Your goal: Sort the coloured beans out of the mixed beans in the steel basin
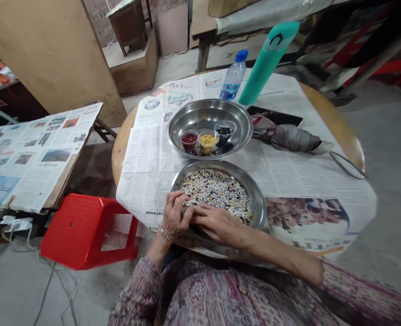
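A round metal basin (pixel 260 201) holds a layer of mixed grains (pixel 217 190): mostly white, with dark red, yellow and black ones among them. At its near left edge, my left hand (pixel 175 216) has its fingers bent over the rim, with a bracelet at the wrist. My right hand (pixel 217 222) lies across the near side, fingers pressed together, its tips meeting the left thumb. Whatever the fingertips pinch is too small or hidden. Behind stands a larger metal basin (pixel 244 124) with clear cups of red beans (pixel 189 139), yellow beans (pixel 207 141) and black beans (pixel 224 131).
Newspaper (pixel 146 167) covers the round table (pixel 348 131). Past the large basin stand a plastic water bottle (pixel 233 74) and a teal bottle (pixel 268 63). A folded grey umbrella (pixel 288 136) lies right, beside a dark flat object (pixel 271 115). Left are a red stool (pixel 76 231) and another papered table (pixel 40 154).
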A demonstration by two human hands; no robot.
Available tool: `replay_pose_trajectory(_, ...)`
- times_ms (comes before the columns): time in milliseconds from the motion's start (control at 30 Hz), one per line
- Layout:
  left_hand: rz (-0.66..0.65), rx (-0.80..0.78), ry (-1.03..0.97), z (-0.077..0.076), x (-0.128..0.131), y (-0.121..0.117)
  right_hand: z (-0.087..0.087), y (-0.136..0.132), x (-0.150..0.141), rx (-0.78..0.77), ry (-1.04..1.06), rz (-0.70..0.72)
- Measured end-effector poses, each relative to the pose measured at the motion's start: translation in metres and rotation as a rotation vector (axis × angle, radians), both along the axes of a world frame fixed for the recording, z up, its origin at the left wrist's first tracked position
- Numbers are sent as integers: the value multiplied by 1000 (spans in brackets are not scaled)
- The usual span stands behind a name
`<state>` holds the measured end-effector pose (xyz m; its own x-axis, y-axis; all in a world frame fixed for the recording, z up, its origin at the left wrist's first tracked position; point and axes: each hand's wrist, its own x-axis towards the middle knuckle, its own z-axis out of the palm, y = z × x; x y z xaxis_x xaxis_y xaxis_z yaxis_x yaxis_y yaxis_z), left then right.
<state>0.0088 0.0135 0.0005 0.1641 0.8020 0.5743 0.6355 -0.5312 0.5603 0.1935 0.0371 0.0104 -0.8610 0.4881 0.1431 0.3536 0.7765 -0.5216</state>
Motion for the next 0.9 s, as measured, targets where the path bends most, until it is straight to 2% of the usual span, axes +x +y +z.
replay_pose_trajectory(100,18,-6,12,-2,-1,-1,-2,13,-13,156,12,19)
replay_pose_trajectory(233,29,-6,18,-4,-2,0,0,49,-16,293,11,-11)
replay_pose_trajectory(333,14,-20,18,-3,-2,0,3,73,-10,365,-75,-87)
replay_pose_trajectory(433,15,-45,23,-2,-1,0,5,85,3,377,-201,-209)
replay_pose_trajectory(533,27,-53,24,0,0,0,5,80,21,288,-210,-310)
replay_pose_trajectory(633,27,-83,67,9,2,-1,6,64,39,54,-87,-263)
replay_pose_trajectory(700,-4,-141,162,17,4,-2,6,52,51,-45,7,-262)
replay_pose_trajectory(767,-21,-218,283,25,7,-4,3,42,65,-25,35,-336)
replay_pose_trajectory(900,71,-347,440,29,17,-7,-10,29,87,99,-128,-442)
